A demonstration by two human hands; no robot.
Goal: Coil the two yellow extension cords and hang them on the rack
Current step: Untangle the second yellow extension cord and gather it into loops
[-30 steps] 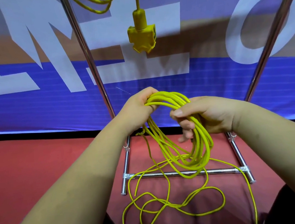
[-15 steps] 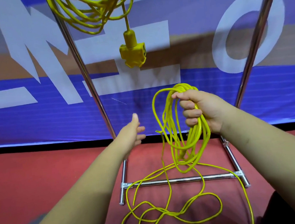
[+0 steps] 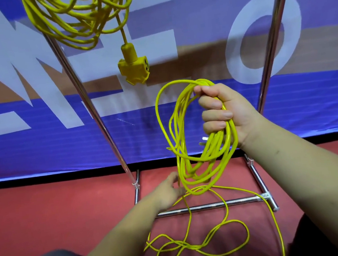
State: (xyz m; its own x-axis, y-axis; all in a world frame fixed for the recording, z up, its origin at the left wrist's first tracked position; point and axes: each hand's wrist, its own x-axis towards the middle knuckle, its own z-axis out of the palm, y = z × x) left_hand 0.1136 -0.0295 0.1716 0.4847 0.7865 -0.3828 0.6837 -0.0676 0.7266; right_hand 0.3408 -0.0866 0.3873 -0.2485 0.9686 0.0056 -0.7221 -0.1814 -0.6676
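Note:
One yellow extension cord hangs coiled from the top of the metal rack, its socket block dangling below. My right hand grips the second yellow cord's coil at its top, in front of the rack. Several loops hang from that fist. The rest of this cord lies in loose bends on the red floor. My left hand is low, at a strand running down from the coil's bottom. Whether its fingers pinch that strand is unclear.
The rack's two chrome uprights rise from a base bar on the red floor. A blue and white banner stands right behind the rack. My knees show at the bottom corners.
My left hand let go of the coil's top and dropped to the strand below it. My right hand now holds the coil alone and has lifted it a little.

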